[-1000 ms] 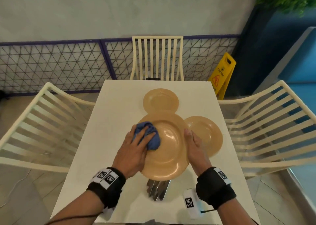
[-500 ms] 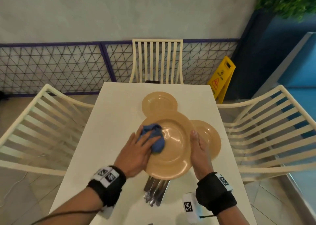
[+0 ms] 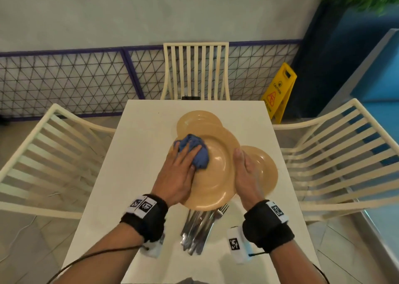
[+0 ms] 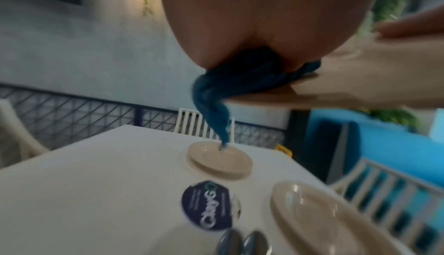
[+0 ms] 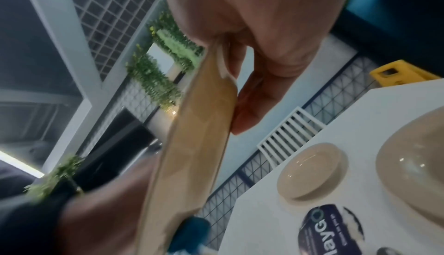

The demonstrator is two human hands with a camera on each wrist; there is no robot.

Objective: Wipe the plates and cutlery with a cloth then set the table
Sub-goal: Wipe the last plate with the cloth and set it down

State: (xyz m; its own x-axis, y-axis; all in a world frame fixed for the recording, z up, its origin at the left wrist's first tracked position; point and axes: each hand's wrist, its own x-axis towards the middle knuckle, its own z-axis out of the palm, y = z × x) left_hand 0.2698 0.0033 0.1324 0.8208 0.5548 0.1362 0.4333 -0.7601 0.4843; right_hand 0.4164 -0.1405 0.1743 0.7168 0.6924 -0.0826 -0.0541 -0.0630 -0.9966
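Note:
I hold a large tan plate [image 3: 218,175] above the white table [image 3: 133,175]. My right hand [image 3: 246,175] grips its right rim, thumb on top and fingers [image 5: 252,97] underneath. My left hand [image 3: 179,171] presses a bunched blue cloth [image 3: 194,151] onto the plate's far-left part; a tail of the cloth [image 4: 216,107] hangs below the rim. A pile of steel cutlery [image 3: 198,229] lies on the table under the plate's near edge, a fork on top. Two more tan plates lie on the table, one beyond [image 3: 194,118] and one to the right [image 3: 267,169].
Cream slatted chairs stand at the far end [image 3: 196,69], left [image 3: 43,154] and right [image 3: 336,154] of the table. A round dark sticker [image 4: 209,213] is on the tabletop. A yellow caution sign [image 3: 278,91] stands on the floor at the back right.
The cloth has slid from the plate's left middle up to its far-left rim. The plate has come further off the cutlery, so more of the pile and a fork now show.

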